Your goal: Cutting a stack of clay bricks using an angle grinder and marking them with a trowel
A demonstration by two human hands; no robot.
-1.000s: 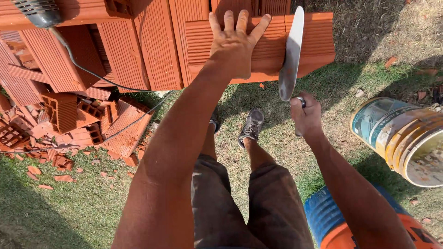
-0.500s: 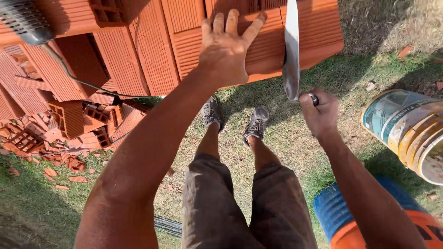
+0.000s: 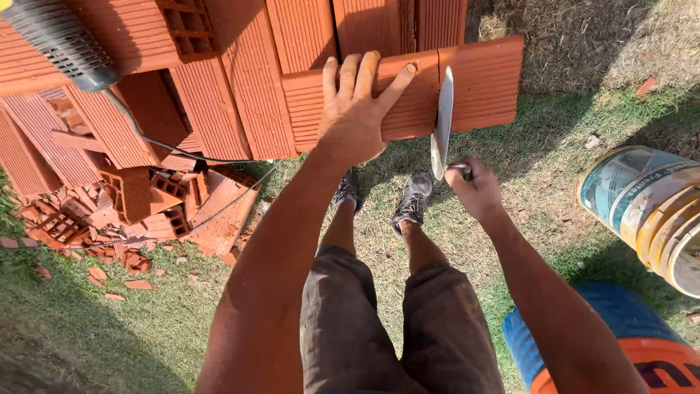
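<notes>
1. Since 0.5 s ago, the trowel is dropping, its blade edge now meeting the red hollow brick.
2. Left hand is pressing flat, fingers spread, steadying that brick atop the stack.
3. Right hand is gripping the trowel handle, fingers closed.

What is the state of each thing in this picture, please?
left hand: flat on the brick, fingers spread
right hand: closed on the trowel
trowel: blade edge-on against the brick
brick: whole, on the stack
broken bricks: in pieces on grass
</notes>
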